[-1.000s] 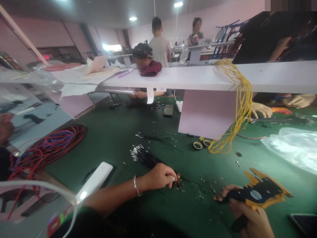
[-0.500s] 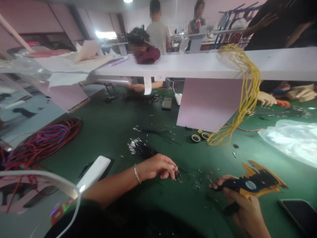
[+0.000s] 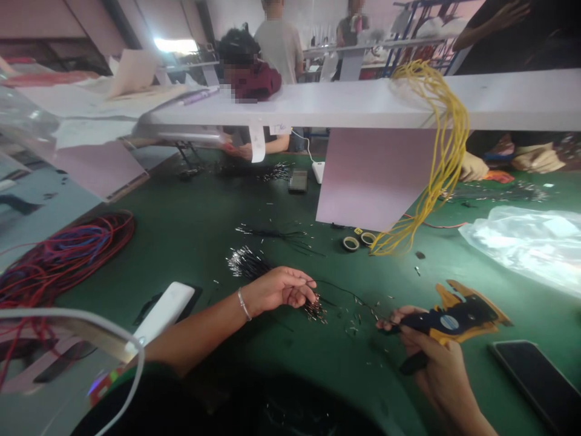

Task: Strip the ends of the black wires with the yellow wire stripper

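My left hand point(image 3: 285, 289) pinches a thin black wire point(image 3: 342, 287) between thumb and fingers. From there the wire arcs right, its far end close to my right hand point(image 3: 429, 348). That hand is closed around a yellow and dark blue wire stripper point(image 3: 458, 321), its yellow end pointing right. Below my left fingers lies a bunch of wire ends with copper tips point(image 3: 315, 309). Behind the left wrist rests a bundle of black wires with shiny tips point(image 3: 247, 261). Small cut scraps point(image 3: 354, 324) are scattered between my hands.
A phone point(image 3: 535, 381) lies at right, near a clear plastic bag point(image 3: 526, 251). Yellow wires point(image 3: 445, 157) hang over the white shelf point(image 3: 318, 109). Tape rolls point(image 3: 351, 243), red and blue wire coils point(image 3: 86, 248) and a white power bank-like box point(image 3: 166, 312) lie around. Co-workers sit and stand beyond.
The view has shifted slightly. A black wire now stretches from my left fingers toward my right hand; before, my left hand was lower at the copper-tipped ends. The stripper stays in my right hand.
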Demonstrator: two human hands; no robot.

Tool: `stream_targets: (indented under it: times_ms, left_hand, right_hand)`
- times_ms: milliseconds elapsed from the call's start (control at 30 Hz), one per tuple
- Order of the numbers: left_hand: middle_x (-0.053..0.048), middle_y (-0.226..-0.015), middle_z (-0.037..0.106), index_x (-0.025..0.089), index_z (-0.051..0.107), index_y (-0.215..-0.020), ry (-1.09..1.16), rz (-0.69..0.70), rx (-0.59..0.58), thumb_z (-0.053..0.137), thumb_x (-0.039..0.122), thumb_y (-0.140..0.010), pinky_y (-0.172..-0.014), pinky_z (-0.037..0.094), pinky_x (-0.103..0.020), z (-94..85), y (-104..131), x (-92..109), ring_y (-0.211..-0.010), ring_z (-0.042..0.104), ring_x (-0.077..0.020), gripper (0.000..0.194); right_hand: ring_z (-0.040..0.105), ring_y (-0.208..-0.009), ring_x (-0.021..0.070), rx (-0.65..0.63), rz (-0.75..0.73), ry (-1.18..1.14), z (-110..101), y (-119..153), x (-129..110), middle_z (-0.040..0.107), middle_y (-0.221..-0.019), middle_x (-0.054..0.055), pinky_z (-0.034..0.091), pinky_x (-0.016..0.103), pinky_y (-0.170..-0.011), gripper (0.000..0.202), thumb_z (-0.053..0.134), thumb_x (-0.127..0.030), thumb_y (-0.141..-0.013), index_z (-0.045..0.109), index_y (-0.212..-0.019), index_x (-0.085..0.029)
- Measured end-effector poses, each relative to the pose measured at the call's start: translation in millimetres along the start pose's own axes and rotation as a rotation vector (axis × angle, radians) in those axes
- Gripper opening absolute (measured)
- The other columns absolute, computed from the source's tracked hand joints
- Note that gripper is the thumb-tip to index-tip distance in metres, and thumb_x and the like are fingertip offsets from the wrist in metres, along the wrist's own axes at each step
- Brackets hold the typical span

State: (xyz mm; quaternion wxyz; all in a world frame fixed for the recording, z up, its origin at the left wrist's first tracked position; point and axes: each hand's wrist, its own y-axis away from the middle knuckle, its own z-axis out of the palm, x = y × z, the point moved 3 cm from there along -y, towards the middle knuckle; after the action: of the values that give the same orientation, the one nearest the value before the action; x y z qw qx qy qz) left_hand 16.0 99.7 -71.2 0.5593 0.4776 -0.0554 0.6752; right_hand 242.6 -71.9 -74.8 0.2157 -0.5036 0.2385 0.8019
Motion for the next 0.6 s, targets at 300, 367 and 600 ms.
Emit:
stream_targets:
  times_ms: [300, 367, 600]
  left_hand:
    - [-0.018, -0.083, 0.073, 0.004, 0.067, -0.098, 0.022, -0.009, -0.03, 0.061, 0.025, -0.087, -0.052, 0.048, -0.022, -3.2, 0.7, -0.6, -0.057, 0.066, -0.0139, 0.025]
    - [-0.019, -0.083, 0.073, 0.004, 0.067, -0.099, 0.02, -0.013, -0.025, 0.057, 0.033, -0.091, -0.052, 0.048, -0.022, -3.2, 0.7, -0.7, -0.058, 0.066, -0.0146, 0.032]
    - [-0.018, -0.083, 0.073, 0.005, 0.066, -0.099, -0.025, -0.023, -0.035, 0.05, 0.044, -0.094, -0.052, 0.049, -0.023, 0.8, 1.0, 0.9, -0.058, 0.067, -0.0156, 0.042]
  right_hand:
    - [0.063, -0.064, 0.0209, -0.005, 0.015, 0.011, -2.8, -1.2, 1.4, 0.065, -0.068, 0.003, 0.057, 0.039, -0.067, 0.017, 0.078, -0.022, -0.06, 0.07, -0.075, -0.018]
    - [0.064, -0.063, 0.0205, 0.002, 0.02, 0.013, -3.2, -1.3, 1.8, 0.065, -0.067, 0.003, 0.057, 0.037, -0.067, 0.018, 0.079, -0.024, -0.061, 0.07, -0.075, -0.018]
    - [0.065, -0.063, 0.0191, 0.044, 0.04, -0.019, -6.4, -1.2, 5.8, 0.067, -0.068, 0.001, 0.057, 0.038, -0.07, 0.02, 0.081, -0.023, -0.061, 0.068, -0.076, -0.019]
